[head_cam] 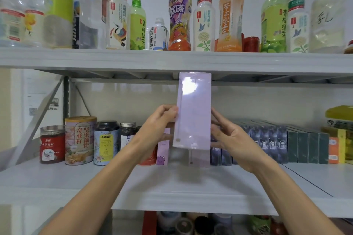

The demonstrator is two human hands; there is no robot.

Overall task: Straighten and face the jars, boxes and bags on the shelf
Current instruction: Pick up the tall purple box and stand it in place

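While you are pinching the box upright between left hand and right hand, its gap is waiting directly below them, equally near both.

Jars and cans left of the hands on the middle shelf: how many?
4 clearly: red-label jar far left, tall beige can, dark blue can, small dark jar beside the left hand. A red one behind that forearm may be a fifth.

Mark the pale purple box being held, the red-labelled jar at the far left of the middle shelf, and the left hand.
pale purple box point(193, 112): head view, middle of its front face.
red-labelled jar point(52, 146): head view, on its red label.
left hand point(156, 125): head view, back of the hand.
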